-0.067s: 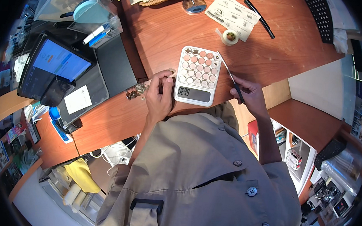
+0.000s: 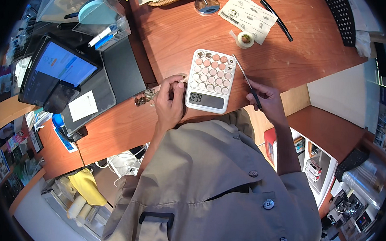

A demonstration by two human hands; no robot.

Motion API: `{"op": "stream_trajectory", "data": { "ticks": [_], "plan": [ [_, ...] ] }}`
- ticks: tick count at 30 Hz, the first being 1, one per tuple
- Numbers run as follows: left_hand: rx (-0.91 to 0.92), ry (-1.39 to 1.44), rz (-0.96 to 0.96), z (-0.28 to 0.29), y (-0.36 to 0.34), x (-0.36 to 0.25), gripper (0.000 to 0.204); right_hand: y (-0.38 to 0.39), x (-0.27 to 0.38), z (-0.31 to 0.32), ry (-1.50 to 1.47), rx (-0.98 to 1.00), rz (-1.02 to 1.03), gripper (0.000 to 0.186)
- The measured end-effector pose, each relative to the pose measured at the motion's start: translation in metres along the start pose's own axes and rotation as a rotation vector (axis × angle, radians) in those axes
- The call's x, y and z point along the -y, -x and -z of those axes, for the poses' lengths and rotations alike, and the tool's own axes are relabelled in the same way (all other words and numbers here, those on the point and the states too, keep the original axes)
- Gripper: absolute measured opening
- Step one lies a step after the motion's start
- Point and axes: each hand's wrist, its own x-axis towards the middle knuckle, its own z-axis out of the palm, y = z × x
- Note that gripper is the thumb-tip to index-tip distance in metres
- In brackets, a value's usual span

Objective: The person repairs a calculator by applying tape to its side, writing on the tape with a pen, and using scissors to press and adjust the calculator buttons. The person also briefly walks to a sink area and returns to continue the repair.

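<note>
A white calculator (image 2: 210,79) with round pink and cream keys lies on the wooden table (image 2: 171,35), its display end towards me. Against its left side is my left hand (image 2: 170,102), the fingers curled and the thumb bent over; whatever is between them is too hidden to name. On the other side, my right hand (image 2: 267,100) grips a slim black-handled tool (image 2: 256,100) with a long thin silvery blade. Its tip points away from me, close to the calculator's far right corner. The handle is partly covered by my fingers, so its exact kind is unclear.
Beyond the calculator are a tape roll (image 2: 245,39), a printed paper sheet (image 2: 248,18) and a black pen (image 2: 276,20). Shiny beadlike pieces (image 2: 145,97) lie left of my left hand. A lit tablet screen (image 2: 59,68) and a clear pen holder (image 2: 114,31) stand further left.
My right hand and the tool have shifted very slightly to the right. The left hand and the calculator stay where they were.
</note>
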Motion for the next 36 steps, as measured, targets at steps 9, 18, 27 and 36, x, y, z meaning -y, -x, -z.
{"op": "stream_trajectory", "data": {
  "ticks": [9, 18, 27, 36],
  "plan": [
    [-0.017, -0.004, -0.04, -0.002, -0.006, 0.007, 0.018, -0.02, 0.022, 0.042, 0.228, 0.178, 0.018, 0.054],
    [-0.033, -0.012, -0.001, -0.002, -0.005, 0.008, 0.022, -0.041, 0.029, 0.058, 0.198, 0.289, 0.001, 0.052],
    [0.084, -0.265, 0.203, 0.006, -0.001, -0.029, 0.024, -0.053, 0.042, 0.074, 0.29, 0.321, 0.038, 0.052],
    [0.005, 0.075, 0.543, -0.004, 0.01, -0.043, 0.026, -0.077, 0.053, 0.085, 0.405, 0.408, 0.099, 0.054]
  ]
}}
